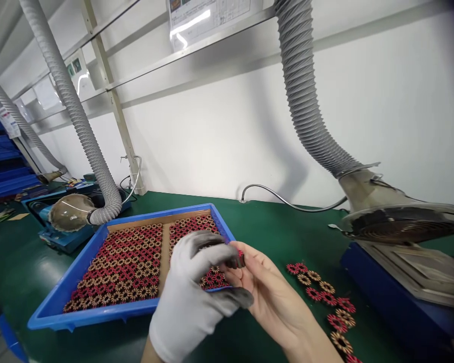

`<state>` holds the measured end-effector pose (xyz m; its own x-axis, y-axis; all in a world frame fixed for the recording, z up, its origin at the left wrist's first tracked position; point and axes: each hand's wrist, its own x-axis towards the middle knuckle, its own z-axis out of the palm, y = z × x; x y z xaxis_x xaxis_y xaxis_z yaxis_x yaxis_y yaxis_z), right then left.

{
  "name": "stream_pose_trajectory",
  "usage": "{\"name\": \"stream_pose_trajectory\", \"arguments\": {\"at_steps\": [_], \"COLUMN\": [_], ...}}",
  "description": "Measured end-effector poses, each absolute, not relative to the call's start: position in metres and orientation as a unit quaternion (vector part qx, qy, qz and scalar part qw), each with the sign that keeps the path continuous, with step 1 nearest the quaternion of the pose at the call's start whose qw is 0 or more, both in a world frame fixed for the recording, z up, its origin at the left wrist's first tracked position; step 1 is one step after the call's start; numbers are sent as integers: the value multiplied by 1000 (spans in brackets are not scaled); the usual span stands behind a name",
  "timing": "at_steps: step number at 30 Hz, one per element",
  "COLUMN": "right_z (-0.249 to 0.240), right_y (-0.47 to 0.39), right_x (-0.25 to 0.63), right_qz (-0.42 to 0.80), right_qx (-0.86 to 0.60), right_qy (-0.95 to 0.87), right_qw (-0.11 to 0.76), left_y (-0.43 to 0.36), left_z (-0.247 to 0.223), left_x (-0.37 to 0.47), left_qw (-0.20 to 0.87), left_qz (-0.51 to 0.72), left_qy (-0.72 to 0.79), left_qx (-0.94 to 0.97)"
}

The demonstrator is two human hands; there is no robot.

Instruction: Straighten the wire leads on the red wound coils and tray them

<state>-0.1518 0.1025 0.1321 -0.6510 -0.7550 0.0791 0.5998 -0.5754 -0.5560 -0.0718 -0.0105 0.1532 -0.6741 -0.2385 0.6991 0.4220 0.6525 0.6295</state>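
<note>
My right hand point(274, 292), bare, pinches a small wound stator core point(241, 259) with red showing on it; fingers partly cover the piece. Beside it is my left hand point(196, 292) in a white glove with dark, soiled fingertips. Its thumb and curved fingers stand apart, the fingertips close to the held core; whether they touch it I cannot tell. Behind both hands, a blue tray point(94, 318) holds rows of flower-shaped stator cores point(124, 262), red and copper-coloured. More loose cores point(328, 298) lie in a line on the green bench to the right.
A cardboard strip point(165, 257) divides the tray. At right, a fume hood point(404, 217) on a grey hose point(300, 85) hangs over a blue machine point(408, 302). Another hood point(70, 213) and hose stand at left on the green bench point(276, 227), and a cable point(287, 200) runs along the wall.
</note>
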Motion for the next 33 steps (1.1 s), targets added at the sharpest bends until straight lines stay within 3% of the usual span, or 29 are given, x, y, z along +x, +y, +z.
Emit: {"name": "stream_pose_trajectory", "arguments": {"at_steps": [3,9,12,17,23,28,33], "right_z": [129,126,128,128,127,128,131], "right_y": [101,102,104,102,100,104,101], "right_x": [-149,-149,-149,-147,-146,-150,-150], "right_qz": [-879,-858,-845,-859,-847,-839,-873], "right_qx": [-154,-203,-239,-216,-247,-247,-148], "right_qy": [264,316,314,318,340,302,188], "right_qw": [366,351,360,338,326,380,425], "left_y": [-4,-12,-15,-14,-10,-21,-18], "left_z": [151,140,144,150,141,143,149], "left_x": [-79,-90,-88,-84,-90,-88,-75], "left_qw": [408,398,387,261,368,490,364], "left_qz": [-440,-703,-754,-715,-714,-707,-626], "left_qy": [-797,-589,-531,-649,-595,-510,-690], "left_qx": [-64,-5,21,-5,-5,-12,-16]}}
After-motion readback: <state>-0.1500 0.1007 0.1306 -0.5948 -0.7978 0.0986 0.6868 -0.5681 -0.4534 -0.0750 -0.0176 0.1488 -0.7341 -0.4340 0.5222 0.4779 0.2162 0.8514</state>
